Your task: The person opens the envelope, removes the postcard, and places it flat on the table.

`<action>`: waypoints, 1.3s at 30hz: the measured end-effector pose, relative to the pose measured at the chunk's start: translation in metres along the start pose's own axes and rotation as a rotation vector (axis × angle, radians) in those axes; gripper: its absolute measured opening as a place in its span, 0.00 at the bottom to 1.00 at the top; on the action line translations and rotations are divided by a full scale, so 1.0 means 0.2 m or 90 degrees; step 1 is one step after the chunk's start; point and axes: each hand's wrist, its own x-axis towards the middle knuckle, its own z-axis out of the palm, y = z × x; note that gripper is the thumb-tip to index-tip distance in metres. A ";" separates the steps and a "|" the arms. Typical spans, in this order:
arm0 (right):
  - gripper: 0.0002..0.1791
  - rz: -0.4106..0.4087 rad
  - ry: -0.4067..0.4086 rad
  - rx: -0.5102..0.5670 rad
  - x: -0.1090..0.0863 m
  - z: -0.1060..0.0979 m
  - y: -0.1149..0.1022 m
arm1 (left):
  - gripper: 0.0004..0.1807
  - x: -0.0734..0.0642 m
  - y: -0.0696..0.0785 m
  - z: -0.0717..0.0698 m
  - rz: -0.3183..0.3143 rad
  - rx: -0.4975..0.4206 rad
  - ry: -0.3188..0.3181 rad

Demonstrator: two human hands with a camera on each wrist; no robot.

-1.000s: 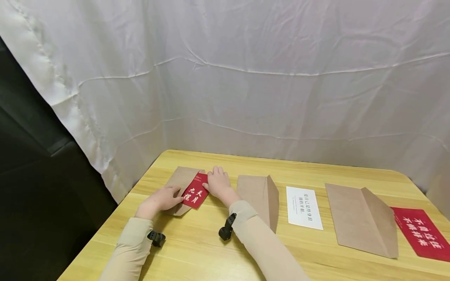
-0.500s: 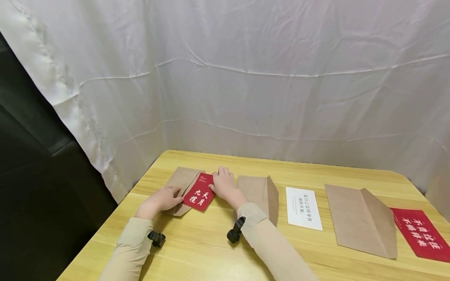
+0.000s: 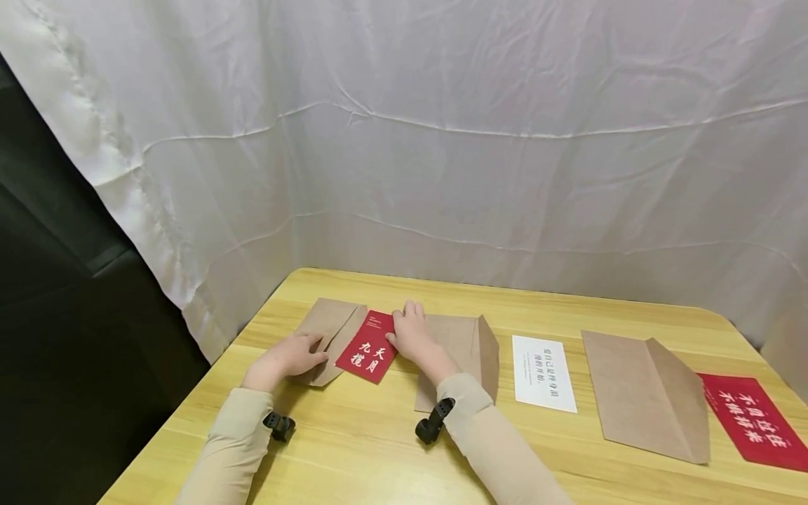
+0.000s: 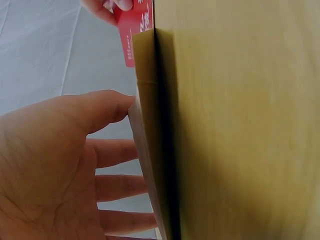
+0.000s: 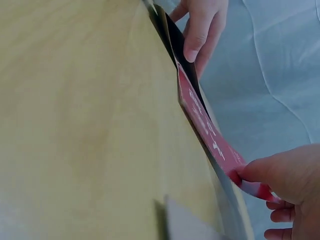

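In the head view my right hand point(image 3: 418, 337) pinches the right edge of a red card point(image 3: 367, 348) with white lettering. In the right wrist view the thumb lies on top of the card point(image 5: 207, 127), which bends slightly upward at that end. My left hand point(image 3: 292, 359) rests on a brown paper envelope point(image 3: 331, 319) at the table's left, its fingers fairly straight in the left wrist view. The card's left part overlaps the envelope's opened flap side. Near the left thumb, the envelope's mouth point(image 5: 175, 37) shows as a dark gap in the right wrist view.
A second brown envelope point(image 3: 463, 330) lies partly under my right forearm. Further right are a white card point(image 3: 543, 372), a third envelope point(image 3: 637, 393) and another red card point(image 3: 754, 421). Pale curtains point(image 3: 473, 175) hang behind the wooden table point(image 3: 353, 449).
My right hand has drawn the red card to the right, out of the left envelope, baring more of the envelope's flap side. The left hand has stayed in place.
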 end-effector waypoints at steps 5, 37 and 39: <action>0.29 0.016 0.010 0.009 -0.01 0.02 0.01 | 0.32 0.00 -0.02 0.00 0.001 -0.004 -0.003; 0.30 -0.014 -0.031 0.008 0.00 0.02 0.10 | 0.33 0.00 -0.10 0.00 0.005 0.015 0.002; 0.31 -0.011 -0.034 0.009 0.00 0.02 0.10 | 0.33 0.00 -0.10 0.00 0.004 0.017 0.003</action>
